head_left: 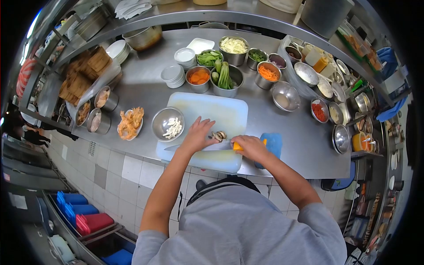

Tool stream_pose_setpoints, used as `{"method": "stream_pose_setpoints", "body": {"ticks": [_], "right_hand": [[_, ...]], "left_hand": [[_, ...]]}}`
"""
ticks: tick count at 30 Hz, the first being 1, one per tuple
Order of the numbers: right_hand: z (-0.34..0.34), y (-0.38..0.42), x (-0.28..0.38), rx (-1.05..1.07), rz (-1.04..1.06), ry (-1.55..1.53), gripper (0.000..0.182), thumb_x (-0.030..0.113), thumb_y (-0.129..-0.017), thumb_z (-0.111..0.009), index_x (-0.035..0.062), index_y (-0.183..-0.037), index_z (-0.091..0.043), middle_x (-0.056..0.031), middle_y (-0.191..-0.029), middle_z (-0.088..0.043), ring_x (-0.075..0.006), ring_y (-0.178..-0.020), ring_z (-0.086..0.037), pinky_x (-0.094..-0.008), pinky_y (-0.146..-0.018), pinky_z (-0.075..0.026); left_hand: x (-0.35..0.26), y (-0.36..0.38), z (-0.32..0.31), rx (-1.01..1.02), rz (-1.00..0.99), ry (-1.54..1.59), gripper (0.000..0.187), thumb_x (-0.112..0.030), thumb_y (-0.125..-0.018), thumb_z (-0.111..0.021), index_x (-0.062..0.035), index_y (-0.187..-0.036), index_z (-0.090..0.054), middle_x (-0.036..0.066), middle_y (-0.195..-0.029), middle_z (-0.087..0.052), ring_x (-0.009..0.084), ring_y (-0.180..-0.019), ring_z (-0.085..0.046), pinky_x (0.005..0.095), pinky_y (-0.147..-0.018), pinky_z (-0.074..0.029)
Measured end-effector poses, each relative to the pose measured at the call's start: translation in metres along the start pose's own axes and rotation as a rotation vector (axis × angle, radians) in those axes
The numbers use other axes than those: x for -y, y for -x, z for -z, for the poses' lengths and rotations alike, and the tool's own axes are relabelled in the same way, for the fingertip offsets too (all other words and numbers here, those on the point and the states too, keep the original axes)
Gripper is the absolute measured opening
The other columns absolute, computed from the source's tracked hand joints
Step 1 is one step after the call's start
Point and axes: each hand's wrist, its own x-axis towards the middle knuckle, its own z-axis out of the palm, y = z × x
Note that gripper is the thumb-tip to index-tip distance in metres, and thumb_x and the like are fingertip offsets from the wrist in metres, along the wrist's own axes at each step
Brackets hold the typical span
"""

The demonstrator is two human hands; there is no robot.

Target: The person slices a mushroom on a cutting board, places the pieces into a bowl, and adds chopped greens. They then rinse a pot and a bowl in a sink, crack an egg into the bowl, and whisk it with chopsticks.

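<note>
My right hand (251, 148) grips the orange handle of a knife (211, 146), whose blade points left, low over the near part of the cutting board (183, 100). My left hand (199, 134) is open over the board, fingers spread, with the thumb right at a small pile of dark-edged sliced pieces, which look like mushroom (218, 136). Left of that hand, a steel bowl (160, 118) holds cut white strips (173, 127). Beside my right hand lies a blue cloth (274, 142).
Behind the board stand pots of leafy greens (225, 77), carrot slices (198, 77) and shredded carrot (268, 71), beside stacked white dishes (173, 76). A plate of orange-coated food (130, 123) sits left. An empty steel bowl (286, 96) stands right. A metal shelf (212, 17) spans the back.
</note>
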Motion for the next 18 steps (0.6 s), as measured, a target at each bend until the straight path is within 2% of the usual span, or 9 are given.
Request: {"method": "stream_pose_setpoints", "body": {"ticks": [7,10,16,18], "right_hand": [[0.000,0.001,-0.010,0.008,-0.012,0.000,0.041,0.019,-0.083,-0.078,0.0168,-0.119,-0.059,-0.0080,-0.111,-0.071,-0.0312,-0.105,-0.069,-0.0445,-0.089,-0.054],[0.005,-0.003,-0.006,0.021,0.006,-0.005,0.042,0.019,-0.083,-0.079,0.0160,-0.119,-0.059,-0.0082,-0.113,-0.071,-0.0307,-0.107,-0.068,-0.0442,-0.089,-0.054],[0.008,-0.002,-0.002,0.056,0.012,0.034,0.044,0.020,-0.082,-0.079,0.0161,-0.122,-0.060,-0.0082,-0.118,-0.070,-0.0303,-0.112,-0.066,-0.0437,-0.093,-0.052],[0.005,0.000,-0.007,0.032,-0.009,0.001,0.044,0.020,-0.083,-0.079,0.0160,-0.122,-0.060,-0.0078,-0.117,-0.070,-0.0310,-0.111,-0.066,-0.0436,-0.094,-0.052]], "left_hand": [[0.003,-0.006,0.003,-0.069,0.050,0.056,0.076,-0.044,-0.082,-0.082,-0.0143,-0.146,-0.055,0.017,-0.150,-0.052,0.0502,-0.146,-0.034,0.0565,-0.119,-0.034],[-0.015,-0.006,0.002,-0.003,-0.031,0.020,0.073,-0.044,-0.085,-0.081,-0.0143,-0.146,-0.055,0.018,-0.151,-0.051,0.0517,-0.146,-0.033,0.0575,-0.119,-0.033],[0.007,-0.008,-0.012,-0.142,0.096,-0.107,0.068,-0.038,-0.084,-0.082,-0.0162,-0.144,-0.057,0.019,-0.154,-0.047,0.0533,-0.148,-0.029,0.0567,-0.120,-0.031],[0.013,0.000,0.003,-0.213,0.066,-0.041,0.052,-0.031,-0.083,-0.082,-0.0157,-0.131,-0.068,0.016,-0.147,-0.054,0.0467,-0.142,-0.039,0.0518,-0.116,-0.037]]}}
